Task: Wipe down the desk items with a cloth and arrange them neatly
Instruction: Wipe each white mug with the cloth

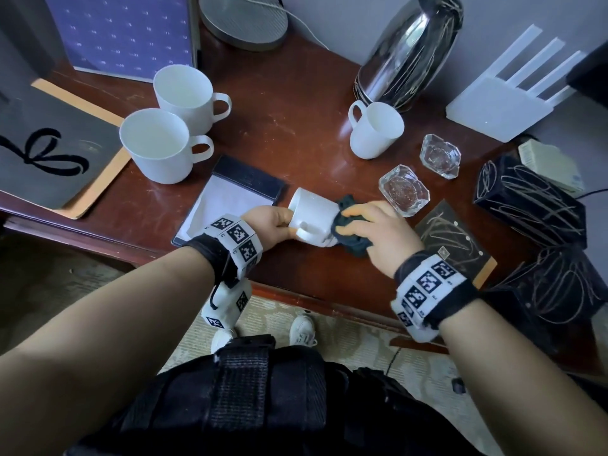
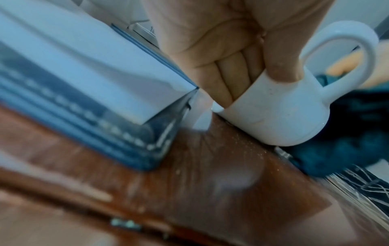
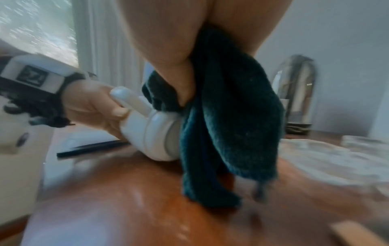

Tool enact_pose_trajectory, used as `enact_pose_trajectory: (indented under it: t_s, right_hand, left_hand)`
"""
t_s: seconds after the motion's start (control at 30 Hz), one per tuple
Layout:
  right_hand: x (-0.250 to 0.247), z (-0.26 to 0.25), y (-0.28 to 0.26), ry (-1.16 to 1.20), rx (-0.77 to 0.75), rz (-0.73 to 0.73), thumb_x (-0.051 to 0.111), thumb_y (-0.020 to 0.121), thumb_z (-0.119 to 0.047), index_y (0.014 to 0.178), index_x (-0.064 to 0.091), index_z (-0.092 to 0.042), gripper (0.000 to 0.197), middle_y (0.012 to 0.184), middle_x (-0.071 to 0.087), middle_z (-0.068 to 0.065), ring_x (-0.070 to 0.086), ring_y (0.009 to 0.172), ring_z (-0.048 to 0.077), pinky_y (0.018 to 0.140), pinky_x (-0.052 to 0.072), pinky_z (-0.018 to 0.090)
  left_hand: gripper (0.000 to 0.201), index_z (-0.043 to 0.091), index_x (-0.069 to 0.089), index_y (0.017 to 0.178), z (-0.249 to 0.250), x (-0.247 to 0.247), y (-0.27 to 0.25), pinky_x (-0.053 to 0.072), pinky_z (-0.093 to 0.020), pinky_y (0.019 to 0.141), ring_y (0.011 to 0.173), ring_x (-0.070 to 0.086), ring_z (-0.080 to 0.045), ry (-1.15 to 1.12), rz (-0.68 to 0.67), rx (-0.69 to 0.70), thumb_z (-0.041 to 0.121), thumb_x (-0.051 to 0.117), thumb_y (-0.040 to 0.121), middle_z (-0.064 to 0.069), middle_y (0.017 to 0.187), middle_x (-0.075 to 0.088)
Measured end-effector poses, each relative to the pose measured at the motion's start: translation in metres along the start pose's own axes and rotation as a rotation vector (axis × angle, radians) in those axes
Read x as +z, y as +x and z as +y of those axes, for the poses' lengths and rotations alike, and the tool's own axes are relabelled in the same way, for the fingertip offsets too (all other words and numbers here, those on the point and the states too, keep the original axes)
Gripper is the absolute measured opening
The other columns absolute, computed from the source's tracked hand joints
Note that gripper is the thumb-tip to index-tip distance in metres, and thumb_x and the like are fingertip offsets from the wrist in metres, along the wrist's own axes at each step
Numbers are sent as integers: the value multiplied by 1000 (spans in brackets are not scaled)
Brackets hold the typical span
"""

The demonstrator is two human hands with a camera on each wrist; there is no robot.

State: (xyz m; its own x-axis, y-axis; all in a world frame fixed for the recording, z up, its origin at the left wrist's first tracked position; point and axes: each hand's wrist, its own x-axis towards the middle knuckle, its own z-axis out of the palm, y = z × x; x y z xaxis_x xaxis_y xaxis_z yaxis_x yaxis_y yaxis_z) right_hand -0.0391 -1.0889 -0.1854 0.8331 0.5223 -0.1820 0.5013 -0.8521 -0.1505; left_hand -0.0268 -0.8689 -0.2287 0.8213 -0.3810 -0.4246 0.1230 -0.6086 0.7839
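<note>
My left hand (image 1: 274, 222) holds a white mug (image 1: 312, 213) on its side just above the brown desk (image 1: 289, 126), fingers inside the rim and thumb outside. In the left wrist view the mug (image 2: 280, 114) shows its handle up and to the right. My right hand (image 1: 378, 225) grips a dark teal cloth (image 1: 348, 232) and presses it against the mug's base. The right wrist view shows the cloth (image 3: 227, 126) draped over the mug's bottom (image 3: 160, 136) and hanging to the desk.
Two white mugs (image 1: 158, 144) (image 1: 186, 97) stand at back left, a third (image 1: 375, 130) by a steel kettle (image 1: 411, 51). Two glass ashtrays (image 1: 404, 189) (image 1: 440, 155), a notepad (image 1: 230, 199), black boxes (image 1: 529, 199) and a white router (image 1: 500, 106) lie around.
</note>
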Motion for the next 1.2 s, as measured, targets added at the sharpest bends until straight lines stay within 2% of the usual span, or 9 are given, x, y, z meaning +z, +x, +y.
enact_pose_trajectory:
  t_s: [0.17,0.27,0.4,0.5,0.6,0.7,0.83,1.07,1.2]
  right_hand:
    - [-13,5,7,42,169,82,39,81,0,121,61,-19,50,132,50,2,34,125,28,103,27,30]
    - [-12,-26,32,110,37,128,41,78,-22,116,64,-23,45,127,54,2,42,119,30,98,34,37]
    - [8,-18,29,82,-44,30,62,70,-3,115,65,-19,48,125,58,9,50,113,39,92,40,46]
    - [7,12,5,211,177,-60,40,88,-4,133,49,-26,50,144,39,0,36,130,23,107,25,23]
    - [-9,22,1,275,297,-37,35,83,14,136,45,-24,66,146,35,-4,33,131,15,102,15,10]
    - [-23,0,32,344,237,180,37,81,12,135,47,-23,65,144,38,0,37,131,18,107,22,19]
    - [-19,-36,55,277,-43,-74,48,85,-2,134,49,-27,54,148,34,-5,31,134,19,109,29,33]
    - [-10,14,20,306,350,-208,33,85,7,139,41,-25,63,146,34,-3,38,131,20,108,29,27]
    - [-13,12,14,458,411,67,40,85,8,137,42,-22,61,142,40,0,39,129,17,99,23,13]
  left_hand:
    - [26,20,64,113,4,-3,1,33,-14,83,101,54,-8,26,-9,-7,30,59,89,6,108,64]
    - [25,15,65,110,3,-2,1,34,-15,79,99,56,-13,31,5,-17,29,59,89,1,104,65]
    - [21,18,65,106,4,-2,1,32,-14,80,102,55,-12,11,3,-27,27,60,89,1,105,65]
    - [26,19,65,113,3,-3,-1,31,-13,85,104,54,-8,-30,-13,-18,25,61,88,6,110,64]
    - [27,21,64,115,5,-4,0,31,-14,86,100,52,-5,-16,-16,-13,24,60,89,11,104,60]
    - [25,20,65,113,4,-2,-1,31,-12,84,98,53,-5,-18,-9,-22,25,61,88,12,101,60]
    - [20,17,66,106,3,-1,-1,32,-13,76,91,52,-7,32,10,-35,27,59,89,7,95,62]
    - [22,19,65,110,3,-3,1,29,-8,79,94,50,-2,-29,0,-25,22,60,89,13,97,58]
    - [21,22,66,106,5,-3,2,35,-18,89,101,56,-9,-58,-17,-38,28,61,87,9,102,63]
